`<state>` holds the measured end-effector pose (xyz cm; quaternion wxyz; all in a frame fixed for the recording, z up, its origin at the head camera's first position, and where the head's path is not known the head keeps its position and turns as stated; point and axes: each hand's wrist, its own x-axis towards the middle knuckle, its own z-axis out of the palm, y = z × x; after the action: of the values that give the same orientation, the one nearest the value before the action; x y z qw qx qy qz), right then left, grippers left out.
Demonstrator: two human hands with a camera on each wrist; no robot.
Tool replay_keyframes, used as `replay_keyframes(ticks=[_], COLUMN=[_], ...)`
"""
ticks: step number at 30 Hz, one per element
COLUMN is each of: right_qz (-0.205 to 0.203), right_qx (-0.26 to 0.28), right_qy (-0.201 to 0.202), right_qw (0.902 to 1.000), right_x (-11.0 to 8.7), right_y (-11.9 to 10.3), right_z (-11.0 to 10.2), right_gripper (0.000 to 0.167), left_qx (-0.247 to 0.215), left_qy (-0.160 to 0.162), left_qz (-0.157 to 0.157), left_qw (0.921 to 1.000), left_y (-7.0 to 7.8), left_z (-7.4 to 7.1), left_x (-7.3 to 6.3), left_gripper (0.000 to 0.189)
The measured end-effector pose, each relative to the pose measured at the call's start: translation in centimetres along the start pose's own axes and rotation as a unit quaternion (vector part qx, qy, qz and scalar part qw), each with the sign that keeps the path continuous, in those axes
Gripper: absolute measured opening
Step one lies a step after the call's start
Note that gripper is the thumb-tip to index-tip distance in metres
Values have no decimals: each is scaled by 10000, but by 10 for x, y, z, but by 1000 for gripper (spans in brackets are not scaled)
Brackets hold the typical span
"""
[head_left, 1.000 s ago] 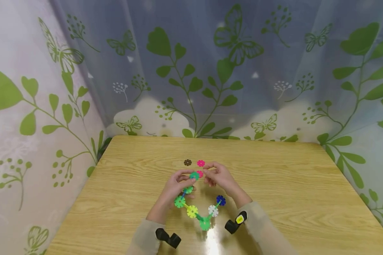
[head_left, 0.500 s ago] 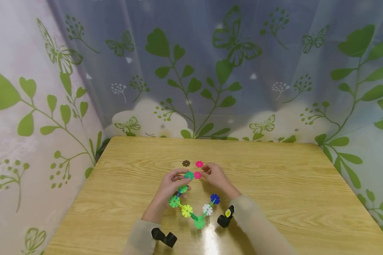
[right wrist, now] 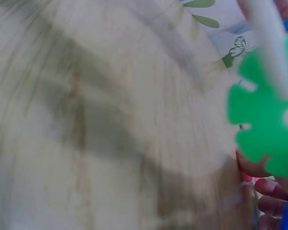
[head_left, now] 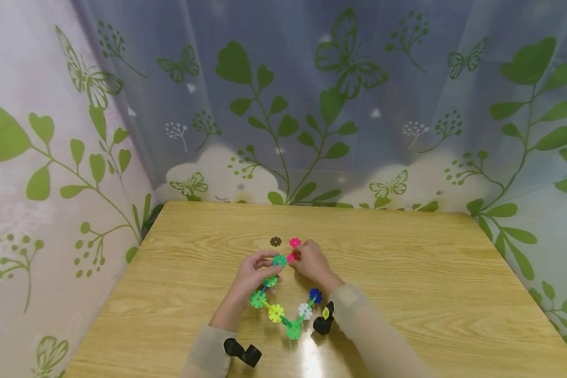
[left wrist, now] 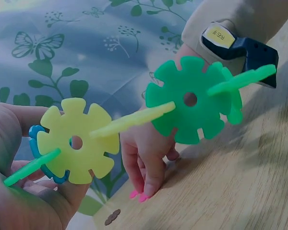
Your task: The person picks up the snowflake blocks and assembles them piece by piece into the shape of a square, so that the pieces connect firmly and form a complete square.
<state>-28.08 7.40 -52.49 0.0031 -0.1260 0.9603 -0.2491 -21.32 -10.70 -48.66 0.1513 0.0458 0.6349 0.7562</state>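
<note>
My left hand point(head_left: 256, 275) holds up one end of a chain of notched plastic snowflake discs, pinching a teal disc point(head_left: 279, 261) between thumb and fingers. From there the chain hangs in a U shape through a yellow disc point(head_left: 276, 313), a green disc point(head_left: 293, 330) and a white disc point(head_left: 305, 311) to a dark blue disc point(head_left: 315, 295). My right hand point(head_left: 313, 262) reaches down to the table, its thumb and fingertips pinching a pink snowflake disc point(head_left: 292, 258). In the right wrist view a green disc point(right wrist: 259, 110) of the chain looms close and blurred.
A second pink disc point(head_left: 295, 242) lies just beyond my right fingers, with a brown disc point(head_left: 275, 241) to its left. The wooden table point(head_left: 406, 273) meets a patterned curtain point(head_left: 302, 131) at the back. A black camera point(head_left: 323, 319) sits on my right wrist.
My right hand has moved left and down onto the nearer pink disc, and its fingers have come together there. The chain has shifted slightly left with my left hand, which keeps its grip.
</note>
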Motion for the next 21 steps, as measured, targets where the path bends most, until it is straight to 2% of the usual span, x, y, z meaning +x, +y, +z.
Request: replay_keyframes(ticks=[5, 11, 14, 18, 21], right_qz=[107, 217, 294, 295, 268], right_qx=[487, 1143, 1374, 1652, 2028], right_qy=[-206, -444, -326, 22, 319], right_qw=[9985, 9922, 9895, 9858, 9783], right_x=[-1, -9, -14, -22, -29], right_y=[3, 10, 11, 9, 4], right_z=[-4, -11, -16, -23, -31], right_gripper=[23, 25, 22, 16, 12], left_qx=[121, 303, 232, 106, 28], left_qy=[13, 4, -16, 26, 81], left_qz=[-16, 102, 170, 221, 239], left_qw=[9999, 9995, 9996, 9997, 9997], left_y=[7, 19, 21, 21, 20], left_z=[1, 8, 10, 11, 12], left_x=[-3, -11, -13, -13, -12], left_gripper=[45, 41, 43, 45, 43])
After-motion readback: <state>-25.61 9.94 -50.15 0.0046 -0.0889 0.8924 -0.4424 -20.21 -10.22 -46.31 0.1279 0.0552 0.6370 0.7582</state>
